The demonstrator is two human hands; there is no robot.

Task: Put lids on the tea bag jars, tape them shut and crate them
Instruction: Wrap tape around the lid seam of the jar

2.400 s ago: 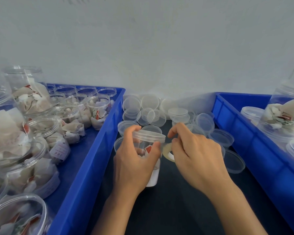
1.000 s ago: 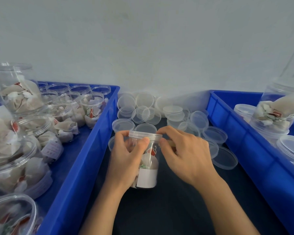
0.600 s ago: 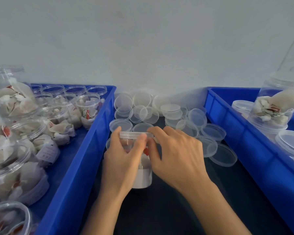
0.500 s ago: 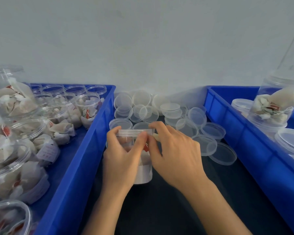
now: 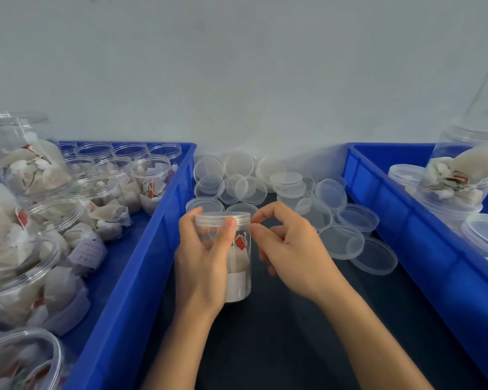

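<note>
Head cam: left hand wraps a clear tea bag jar, thumb on the near side just under the lid, fingers curled round the far side. Jar stands upright on the dark bench, centre of frame, btwn the two blue crates. Lid sits on top of the jar; can't tell if fully seated. Inside: tea bags w/ a red tag, plus a white label low on the wall.

Right hand is just right of the jar, thumb and forefinger tips pinched together at the lid's right edge, other fingers loosely curled. Can't make out whether anything is btwn the fingertips; no clear tape visible.

Behind the jar, a heap of loose clear lids spreads over the bench to the wall, some stacked, some leaning; a few lie flat to the right, near the right crate.

Left crate holds many open jars w/ tea bags, no lids on those in view, some tipped at frame edge. Right crate holds lidded jars, one standing on top of another, more at far right, partly cut off.
</note>
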